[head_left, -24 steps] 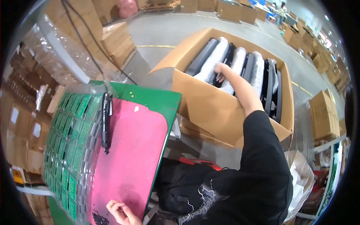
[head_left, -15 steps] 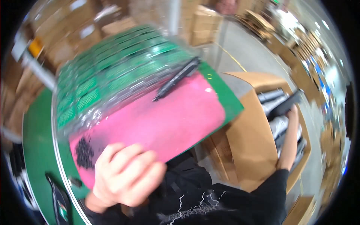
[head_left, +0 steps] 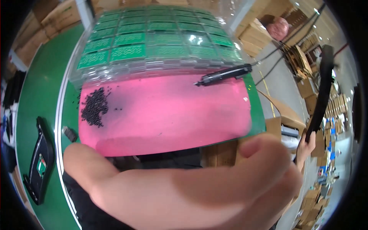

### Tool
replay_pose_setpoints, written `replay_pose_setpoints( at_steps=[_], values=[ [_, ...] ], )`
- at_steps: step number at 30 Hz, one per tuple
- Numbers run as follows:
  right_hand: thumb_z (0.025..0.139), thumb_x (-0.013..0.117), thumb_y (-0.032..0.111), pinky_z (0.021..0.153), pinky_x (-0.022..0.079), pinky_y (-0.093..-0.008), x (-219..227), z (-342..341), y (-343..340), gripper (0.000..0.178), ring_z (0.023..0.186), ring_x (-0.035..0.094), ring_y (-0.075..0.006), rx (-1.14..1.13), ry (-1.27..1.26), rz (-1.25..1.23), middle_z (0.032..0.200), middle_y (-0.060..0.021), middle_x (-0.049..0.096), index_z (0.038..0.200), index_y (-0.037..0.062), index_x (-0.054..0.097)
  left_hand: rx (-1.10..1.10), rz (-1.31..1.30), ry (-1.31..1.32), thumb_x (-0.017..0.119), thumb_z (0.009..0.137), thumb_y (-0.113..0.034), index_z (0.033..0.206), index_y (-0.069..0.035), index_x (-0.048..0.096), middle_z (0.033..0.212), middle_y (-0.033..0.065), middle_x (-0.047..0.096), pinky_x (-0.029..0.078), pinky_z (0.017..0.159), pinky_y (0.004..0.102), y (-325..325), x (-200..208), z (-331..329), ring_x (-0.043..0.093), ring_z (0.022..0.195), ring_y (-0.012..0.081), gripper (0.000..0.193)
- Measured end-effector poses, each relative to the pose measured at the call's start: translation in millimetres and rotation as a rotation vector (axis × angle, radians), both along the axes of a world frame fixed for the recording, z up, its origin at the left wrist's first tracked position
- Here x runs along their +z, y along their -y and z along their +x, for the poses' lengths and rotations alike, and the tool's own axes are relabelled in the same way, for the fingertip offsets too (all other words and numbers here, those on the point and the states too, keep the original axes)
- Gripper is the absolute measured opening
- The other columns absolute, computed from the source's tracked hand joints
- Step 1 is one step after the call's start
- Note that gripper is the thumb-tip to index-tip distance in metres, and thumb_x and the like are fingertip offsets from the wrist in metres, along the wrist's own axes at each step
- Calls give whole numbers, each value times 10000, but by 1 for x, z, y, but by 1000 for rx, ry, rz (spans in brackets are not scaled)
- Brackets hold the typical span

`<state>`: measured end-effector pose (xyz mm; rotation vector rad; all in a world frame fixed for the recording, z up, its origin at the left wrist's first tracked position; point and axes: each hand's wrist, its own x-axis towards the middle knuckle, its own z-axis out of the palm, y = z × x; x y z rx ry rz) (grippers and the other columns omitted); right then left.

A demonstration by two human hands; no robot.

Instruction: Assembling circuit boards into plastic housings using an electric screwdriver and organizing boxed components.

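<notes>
Very close at the bottom centre is my left hand [head_left: 184, 191], large and slightly blurred. Its thumb stands well apart from the bent fingers, and nothing shows between them. Out at the right, my right hand [head_left: 306, 147] grips the lower end of a long, thin black plastic part [head_left: 325, 90], held upright and seen nearly edge-on. Behind my left hand lies a pink mat [head_left: 172, 115] with a heap of small black screws [head_left: 96, 107] at its left. A black electric screwdriver [head_left: 224, 74] rests at the mat's back right, its bit pointing left.
Stacked clear trays with green boards [head_left: 153, 42] stand behind the mat. On the green table [head_left: 38, 92] at left lie a black plastic housing with a green board [head_left: 40, 165] and a small dark block [head_left: 70, 134]. An open carton [head_left: 274, 128] with wrapped grey parts stands at right.
My right hand has lifted the black part up out of the carton. My left hand has come much closer and toward the centre. The whole view has turned.
</notes>
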<state>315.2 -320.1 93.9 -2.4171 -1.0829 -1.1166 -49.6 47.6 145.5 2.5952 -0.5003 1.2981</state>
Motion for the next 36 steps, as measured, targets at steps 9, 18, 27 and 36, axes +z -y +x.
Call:
replay_pose_setpoints(
  at_steps=[9,18,27,36],
  values=[
    [504,623,89,492,374,-357,-48,-89,-119,253,567,452,-237,756,-189,-743,611,-62,364,568,82,378,144,-173,-413,681,708,-218,1037,-13,513,1021,123,519,435,792,375,-32,-54,32,508,946,277,423],
    [784,539,44,844,407,-393,-9,-86,-300,208,968,500,-344,696,-282,-265,1018,-154,519,988,16,513,390,-304,-583,649,766,-218,788,-28,594,753,78,556,456,614,398,-95,-147,9,574,751,286,199],
    [930,357,308,1066,222,-466,-63,8,-389,435,1311,300,-263,353,-303,-630,1420,-121,317,1268,52,454,412,-250,-630,621,769,-176,769,-26,576,782,101,551,459,638,399,-118,-136,-6,567,776,304,156],
    [777,589,12,870,419,-342,-9,-65,-374,250,1004,560,-251,856,29,-21,1049,-91,601,1025,46,586,463,-276,-415,689,724,-175,992,-35,570,989,107,579,472,800,361,-122,-115,-16,551,939,276,325]
  ],
)
